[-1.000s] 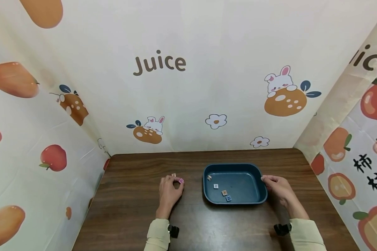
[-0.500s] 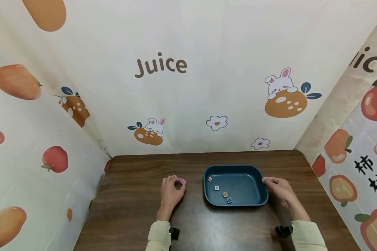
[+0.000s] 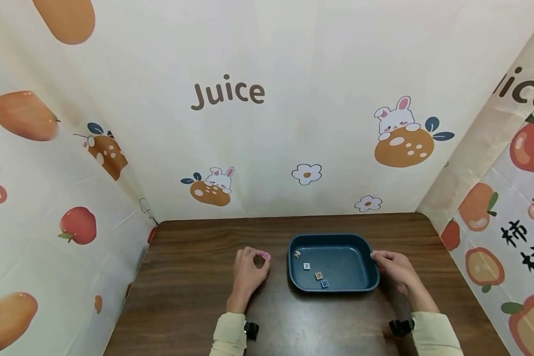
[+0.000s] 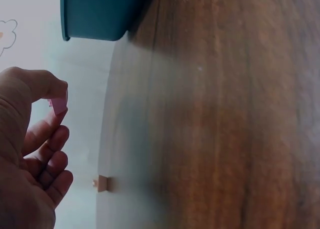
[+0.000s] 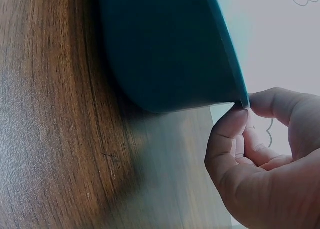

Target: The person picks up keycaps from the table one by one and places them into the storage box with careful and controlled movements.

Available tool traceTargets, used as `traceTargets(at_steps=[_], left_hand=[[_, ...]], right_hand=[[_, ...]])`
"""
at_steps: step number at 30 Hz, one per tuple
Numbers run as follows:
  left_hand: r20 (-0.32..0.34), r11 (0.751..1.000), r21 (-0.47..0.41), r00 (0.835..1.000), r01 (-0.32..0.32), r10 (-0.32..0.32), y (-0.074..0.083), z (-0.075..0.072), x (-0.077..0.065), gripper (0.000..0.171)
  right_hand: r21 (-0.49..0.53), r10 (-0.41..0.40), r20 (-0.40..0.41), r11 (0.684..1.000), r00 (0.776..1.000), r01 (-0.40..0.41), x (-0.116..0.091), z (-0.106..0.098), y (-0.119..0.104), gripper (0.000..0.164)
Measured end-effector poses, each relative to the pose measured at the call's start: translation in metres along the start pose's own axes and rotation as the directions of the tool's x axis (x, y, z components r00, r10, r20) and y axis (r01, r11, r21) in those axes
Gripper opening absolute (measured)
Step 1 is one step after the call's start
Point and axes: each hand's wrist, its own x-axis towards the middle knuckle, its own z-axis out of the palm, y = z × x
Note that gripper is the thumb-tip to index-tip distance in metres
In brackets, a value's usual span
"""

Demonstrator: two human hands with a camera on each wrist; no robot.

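Observation:
My left hand (image 3: 248,274) pinches a small pink block (image 3: 267,255) between thumb and index finger, left of the tray. In the left wrist view the pink block (image 4: 59,105) shows above the tabletop, with the other fingers loosely curled below. A small tan block (image 4: 102,183) stands on the table beyond that hand; the head view does not show it. My right hand (image 3: 395,267) grips the right rim of a dark teal tray (image 3: 333,289), thumb and finger on either side of the edge (image 5: 242,89).
Inside the tray lie a white block (image 3: 306,266), an orange-brown block (image 3: 318,275), a blue block (image 3: 324,284) and a pale one (image 3: 297,254) near its left wall. A patterned white sheet (image 3: 267,138) rises behind the wooden table (image 3: 182,287).
My left hand has moved right toward the tray, carrying the pink block. The tan block behind that hand has gone out of sight in the head view. My right hand keeps its grip.

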Motion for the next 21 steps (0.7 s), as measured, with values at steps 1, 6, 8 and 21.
traceTargets(at_steps=[1, 6, 8, 21], left_hand=[[-0.003, 1.0, -0.001, 1.0, -0.006, 0.006, 0.001, 0.0, 0.001, 0.007], [-0.01, 0.999, -0.003, 0.999, -0.034, 0.034, 0.009, -0.001, 0.005, 0.008], [-0.008, 0.999, -0.003, 0.999, -0.041, 0.041, 0.013, -0.001, 0.007, 0.008], [0.082, 0.999, -0.035, 0.996, -0.033, 0.036, 0.033, 0.0, 0.009, 0.009]], right_hand=[[0.0, 0.0, 0.001, 1.0, 1.0, 0.0, 0.0, 0.0, 0.0, 0.059], [0.003, 0.01, 0.001, 1.0, 1.0, -0.01, 0.001, -0.001, -0.001, 0.062], [0.006, 0.012, 0.002, 1.0, 1.0, -0.012, 0.002, -0.001, -0.001, 0.063], [-0.003, -0.009, -0.002, 1.0, 1.0, 0.009, 0.002, 0.0, 0.001, 0.059]])
